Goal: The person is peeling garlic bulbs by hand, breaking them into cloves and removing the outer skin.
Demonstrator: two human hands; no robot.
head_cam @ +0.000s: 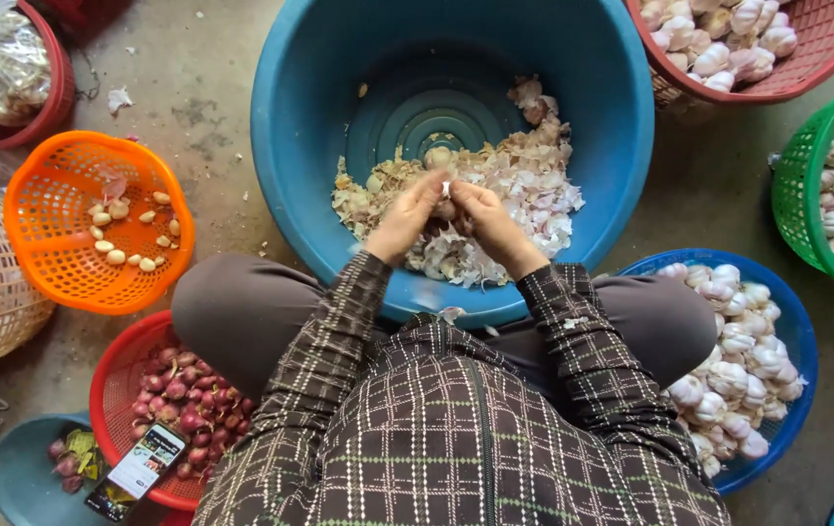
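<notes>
My left hand and my right hand meet over a big blue tub, fingers pinched together on a garlic bulb between them. Under the hands lies a heap of papery garlic skins on the tub's floor. Both sleeves are dark with a checked pattern.
Orange basket at left holds several peeled cloves. Red basket of shallots with a phone on it sits at lower left. Blue basket, green basket and red basket of garlic bulbs stand on the right. Concrete floor around.
</notes>
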